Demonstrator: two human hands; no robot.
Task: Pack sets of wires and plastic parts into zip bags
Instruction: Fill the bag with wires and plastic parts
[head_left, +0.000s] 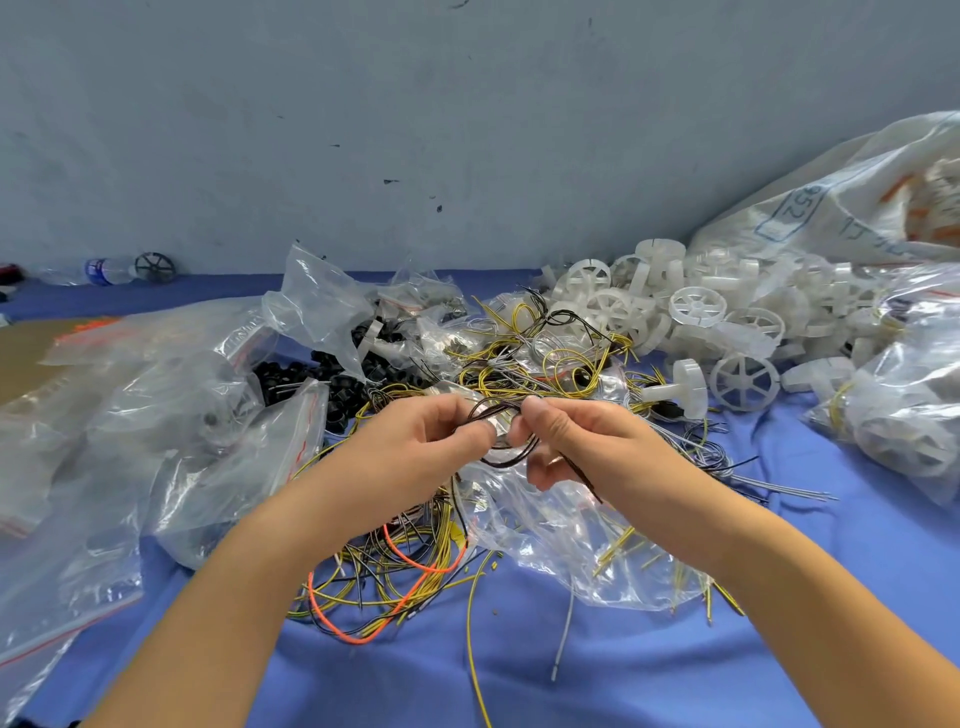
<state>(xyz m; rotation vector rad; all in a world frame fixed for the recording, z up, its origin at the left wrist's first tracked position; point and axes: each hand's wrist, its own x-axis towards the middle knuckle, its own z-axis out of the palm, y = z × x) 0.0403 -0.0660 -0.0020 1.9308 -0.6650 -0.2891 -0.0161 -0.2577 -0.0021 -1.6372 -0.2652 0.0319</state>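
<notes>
Blue cloth covers the surface (649, 665), which ends at a grey-blue wall. At far right leans a white sack (831, 197) stamped "952" in a blue box; the other blue marks on it are unreadable. A bottle (104, 271) far left has a blue label too small to read. Zip bags (208, 415) with red strips lie at left, black parts (311, 374) spilling beside them. Clear bags (909, 405) at right hold white parts, next to a loose heap of white wheels (696, 306). Yellow wires (519, 364) and an orange wire (405, 566) tangle mid-surface. Above them, the left hand (415, 441) and right hand (576, 441) each pinch a coiled dark wire (498, 410).
</notes>
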